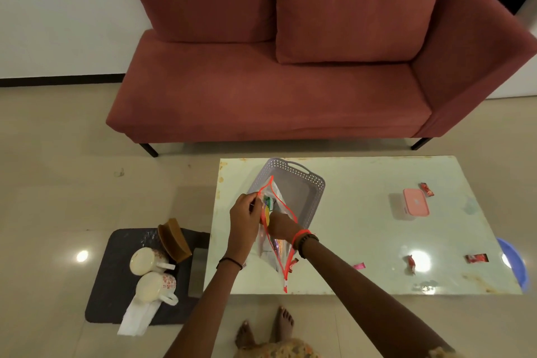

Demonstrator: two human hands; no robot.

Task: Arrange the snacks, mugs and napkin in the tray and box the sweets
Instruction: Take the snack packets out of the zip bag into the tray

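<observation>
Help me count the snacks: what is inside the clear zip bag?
Colourful snack packets, green and yellow near the mouth, show through the zip bag. The right hand reaches in and covers the rest, so no count is possible.

Legible text, labels, brands, numbers: none.

- Red foil sweet wrappers point(476, 258), toward the right edge of the pale tabletop point(348, 227): pale print, too small to read.
- Cream ceramic mugs point(157, 285) on the dark floor mat point(110, 285): red motifs only, no letters made out.
- Colourful snack packets point(268, 205) in the clear plastic zip bag with red edging point(277, 257): print blurred.
- Clear plastic box with pink lid point(416, 203): faint lid mark, unreadable.
</observation>
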